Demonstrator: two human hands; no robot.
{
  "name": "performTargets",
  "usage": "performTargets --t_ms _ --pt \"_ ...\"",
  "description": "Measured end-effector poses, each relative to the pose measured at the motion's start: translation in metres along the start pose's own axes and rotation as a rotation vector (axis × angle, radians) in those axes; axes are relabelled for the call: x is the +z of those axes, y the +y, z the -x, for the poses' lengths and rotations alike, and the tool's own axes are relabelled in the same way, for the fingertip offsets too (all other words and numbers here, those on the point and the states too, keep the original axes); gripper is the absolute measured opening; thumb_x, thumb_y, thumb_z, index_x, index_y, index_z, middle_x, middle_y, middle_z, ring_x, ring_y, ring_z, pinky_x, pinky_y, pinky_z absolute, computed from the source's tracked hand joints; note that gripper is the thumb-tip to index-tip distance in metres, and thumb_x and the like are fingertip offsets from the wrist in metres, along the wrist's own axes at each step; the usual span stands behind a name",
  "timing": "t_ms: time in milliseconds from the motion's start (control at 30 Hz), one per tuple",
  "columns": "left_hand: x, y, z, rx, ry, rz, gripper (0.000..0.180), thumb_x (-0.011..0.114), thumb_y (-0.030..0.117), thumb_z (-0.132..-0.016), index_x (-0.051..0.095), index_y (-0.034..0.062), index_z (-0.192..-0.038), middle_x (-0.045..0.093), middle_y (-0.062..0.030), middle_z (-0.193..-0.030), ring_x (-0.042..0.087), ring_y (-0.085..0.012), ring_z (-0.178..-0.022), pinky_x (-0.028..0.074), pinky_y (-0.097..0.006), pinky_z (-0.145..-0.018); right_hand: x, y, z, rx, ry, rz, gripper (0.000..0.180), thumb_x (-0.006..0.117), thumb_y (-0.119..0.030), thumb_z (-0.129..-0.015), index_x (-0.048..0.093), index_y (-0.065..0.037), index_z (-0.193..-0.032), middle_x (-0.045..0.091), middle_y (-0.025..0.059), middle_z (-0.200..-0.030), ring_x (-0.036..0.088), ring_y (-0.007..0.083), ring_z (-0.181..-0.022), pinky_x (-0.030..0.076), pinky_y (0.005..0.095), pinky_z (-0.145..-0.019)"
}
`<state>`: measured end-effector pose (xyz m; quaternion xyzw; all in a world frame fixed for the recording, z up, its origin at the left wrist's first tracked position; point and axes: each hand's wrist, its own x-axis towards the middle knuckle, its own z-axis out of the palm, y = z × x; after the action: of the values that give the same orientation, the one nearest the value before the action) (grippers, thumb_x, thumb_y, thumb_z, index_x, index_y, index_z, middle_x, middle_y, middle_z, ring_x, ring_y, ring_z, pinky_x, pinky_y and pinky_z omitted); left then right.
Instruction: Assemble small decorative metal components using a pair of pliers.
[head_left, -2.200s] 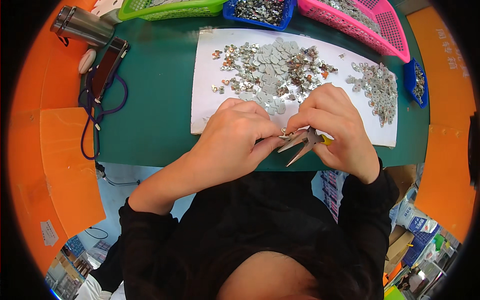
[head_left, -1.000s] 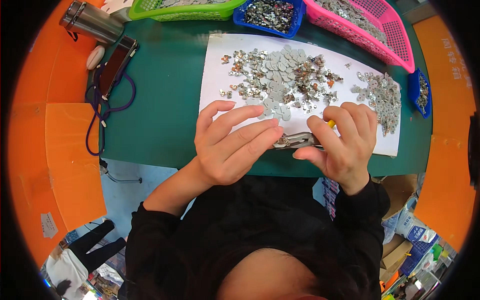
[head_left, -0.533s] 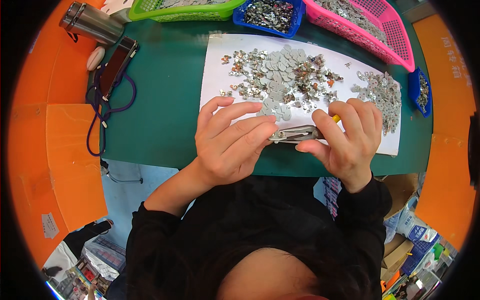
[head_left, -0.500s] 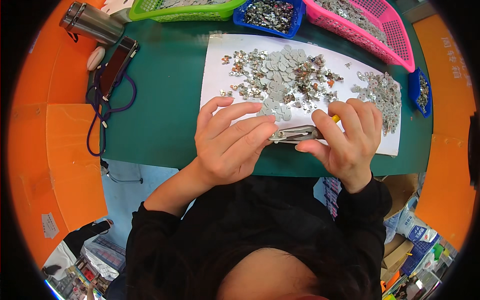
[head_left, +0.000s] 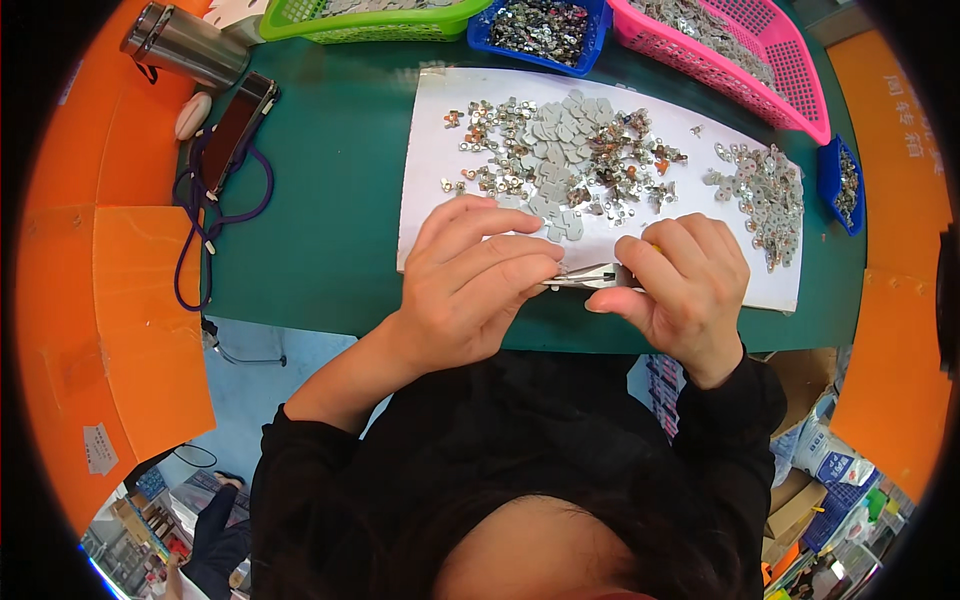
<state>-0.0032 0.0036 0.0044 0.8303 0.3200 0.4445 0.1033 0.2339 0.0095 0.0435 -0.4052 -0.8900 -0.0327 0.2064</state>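
Right hand grips small silver metal pliers by the handles, over the near edge of the white paper sheet; left hand pinches at the tip. Tool looks rigid, light; the pinched part is hidden

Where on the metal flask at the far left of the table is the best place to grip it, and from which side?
Grip the flask around its round middle, from above: it lies on its side, its body bare.
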Motion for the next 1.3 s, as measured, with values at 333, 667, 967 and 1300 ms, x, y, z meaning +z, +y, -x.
performTargets --t_ms 333,667,967,1300 --pt "0.004 -0.003 -0.002 -0.097 0.106 0.156 0.007 0.058 -0.001 -0.091 0.059 -0.0008 -0.085 0.068 -0.0106 -0.079 0.065 -0.0276 -0.071 0.052 -0.033 -0.063 -0.001 -0.001 -0.001 0.213 -0.143 -0.509 0.037 0.061 -0.038 -0.097 0.066 -0.004 -0.083 0.06 0.0078 -0.071 0.059 0.0257 -0.064 0.046 0.0359 -0.061" --pt "0.006 0.001 0.002 0.044 0.091 0.003 0.004 0.063 -0.002 -0.082 0.06 0.0002 -0.083 0.067 -0.0093 -0.076 0.065 -0.0284 -0.067 0.053 -0.034 -0.061 -0.009 0.008 -0.016 0.654 -0.829 -1.309 0.057 0.042 -0.042 -0.107 0.068 -0.001 -0.076 0.061 0.0034 -0.063 0.06 0.0102 -0.061 0.048 0.0255 -0.059" --pt "0.006 0.002 0.004 -0.034 0.1 -0.016 0.011 0.069 0.003 -0.072 0.063 0.0036 -0.08 0.063 -0.006 -0.075 0.065 -0.0263 -0.071 0.052 -0.034 -0.063 -0.007 0.011 -0.016 0.589 -0.923 -1.405 0.06 0.038 -0.043 -0.109 0.068 0.001 -0.08 0.064 0.0043 -0.069 0.06 0.0108 -0.064 0.049 0.0251 -0.063" --pt "0.008 0.003 0.004 -0.03 0.106 -0.016 0.012 0.07 0.002 -0.071 0.063 0.0035 -0.08 0.064 -0.0066 -0.076 0.065 -0.0261 -0.071 0.052 -0.034 -0.064 -0.008 0.014 -0.019 0.631 -0.982 -1.34 0.06 0.037 -0.041 -0.109 0.067 0.001 -0.079 0.063 0.0037 -0.069 0.059 0.0104 -0.061 0.048 0.0245 -0.06"
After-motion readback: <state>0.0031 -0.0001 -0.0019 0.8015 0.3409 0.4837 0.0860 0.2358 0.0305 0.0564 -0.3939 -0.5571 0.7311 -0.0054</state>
